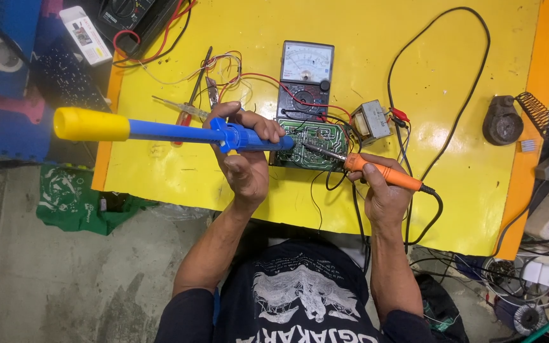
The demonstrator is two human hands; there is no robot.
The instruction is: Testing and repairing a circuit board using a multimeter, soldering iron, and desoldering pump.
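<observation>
The left hand (244, 162) is gripping a blue desoldering pump (160, 132) with a yellow plunger, its tip lying over the green circuit board (312, 143) on the yellow table (414, 203). The right hand (382, 194) is clasping an orange soldering iron (376, 171), its tip touching the board.

We are looking down from a single head-worn camera, facing steeply onto the yellow bench (414, 209) from close above, taking in our own forearms, chest and the floor at left.
</observation>
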